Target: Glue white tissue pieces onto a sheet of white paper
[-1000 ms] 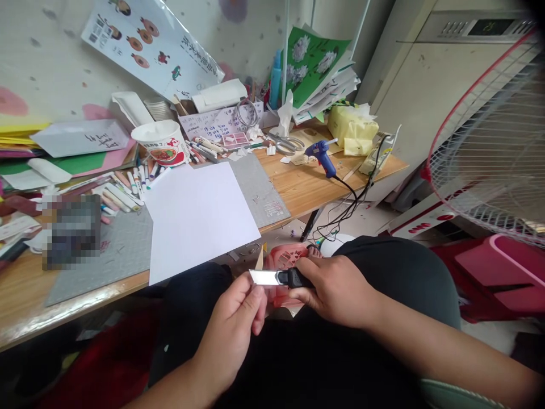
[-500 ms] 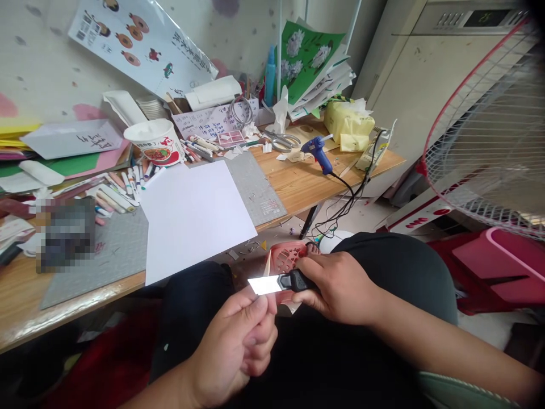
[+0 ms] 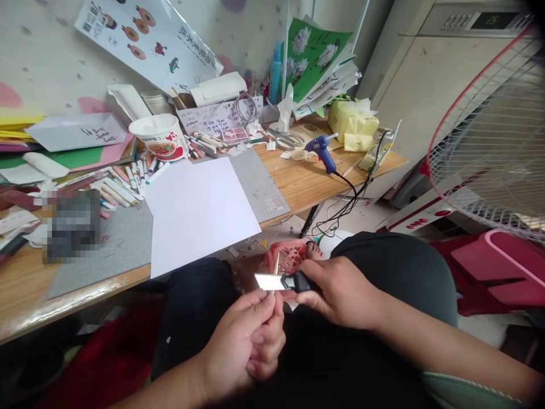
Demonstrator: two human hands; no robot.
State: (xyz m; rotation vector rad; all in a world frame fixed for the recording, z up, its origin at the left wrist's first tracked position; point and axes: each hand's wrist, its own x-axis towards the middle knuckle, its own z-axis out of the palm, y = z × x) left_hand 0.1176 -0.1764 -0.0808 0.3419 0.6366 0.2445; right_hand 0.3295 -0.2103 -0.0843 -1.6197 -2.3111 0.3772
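Over my lap, my right hand [image 3: 336, 289] is wrapped round the black handle of a utility knife [image 3: 269, 282], its wide blade pointing left. My left hand [image 3: 251, 335] pinches a thin, pale, pointed stick [image 3: 277, 264] between thumb and fingers, with the rest of the fingers curled in. The blade lies across the stick just above my left fingertips. The stick's lower end is hidden in the hand. Beneath both hands, on the floor, is a pink plastic basket [image 3: 286, 254], partly covered by the knife and stick.
On the wooden table [image 3: 298, 196], a white sheet [image 3: 204, 210] lies over a grey cutting mat [image 3: 266, 187]. Scissors [image 3: 287, 140], a blue glue gun [image 3: 322, 153], markers [image 3: 121, 190] and a paper bowl [image 3: 159, 136] stand behind. A fan [image 3: 489, 130] is at right.
The view has shifted slightly. The stick now stands more upright, and the knife blade has moved a little right, with its tip tilted slightly up.
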